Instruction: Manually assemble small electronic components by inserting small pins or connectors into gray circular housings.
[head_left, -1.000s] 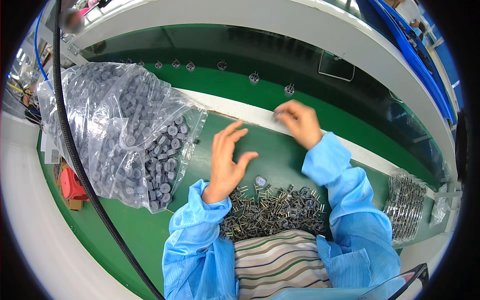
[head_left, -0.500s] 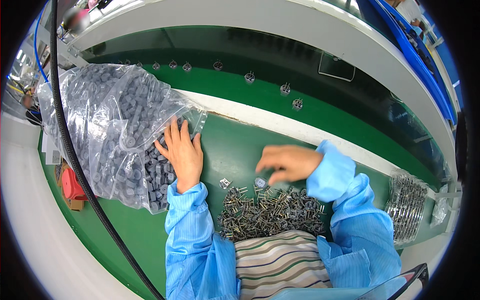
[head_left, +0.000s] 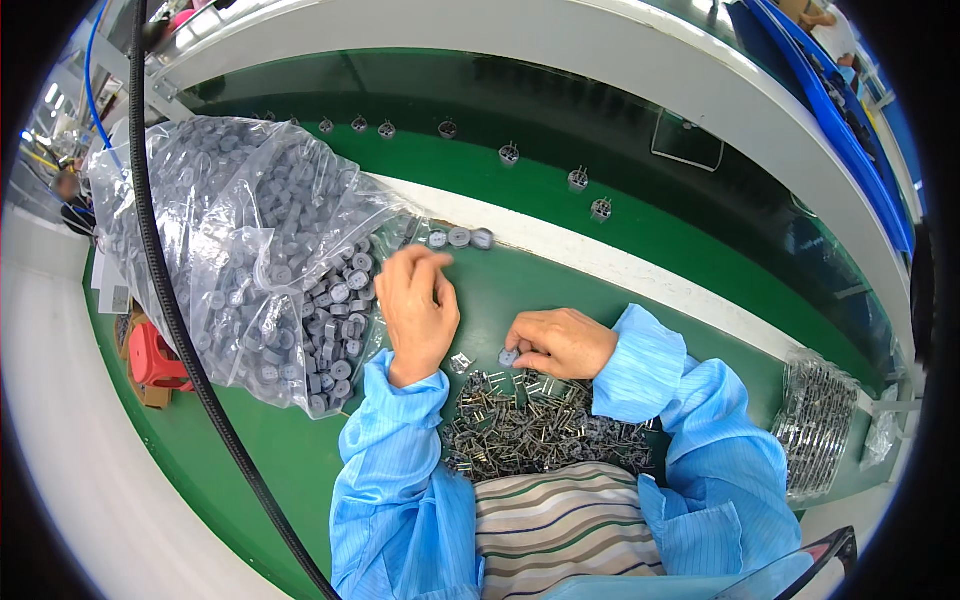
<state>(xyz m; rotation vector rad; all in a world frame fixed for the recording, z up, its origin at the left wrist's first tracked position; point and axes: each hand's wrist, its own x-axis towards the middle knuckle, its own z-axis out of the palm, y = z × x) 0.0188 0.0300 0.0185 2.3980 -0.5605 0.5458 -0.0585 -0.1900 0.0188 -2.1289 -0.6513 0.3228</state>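
Observation:
My left hand [head_left: 418,310] is over the green bench, just right of the bag's mouth. Its fingers are bent and slightly apart, with nothing visible in them. Just beyond its fingertips, several round grey plastic caps [head_left: 459,237] form a short row; the rightmost is blurred. My right hand [head_left: 565,342] pinches a round grey cap [head_left: 508,356] between thumb and fingers, low over the bench. Near it is a small silvery piece [head_left: 460,363]. A heap of small parts with metal pins [head_left: 545,425] lies close to my body, below my right hand.
A large clear plastic bag [head_left: 240,250] full of grey caps spills open on the left. Across the low white ledge [head_left: 600,275], pinned parts [head_left: 578,179] stand spaced along a green strip. Packed metal parts [head_left: 815,425] lie at right. A black cable [head_left: 165,270] crosses the left side.
My left hand has moved right from the bag's mouth, and a row of grey caps now shows beyond it. My right hand has come down and closed on a grey cap.

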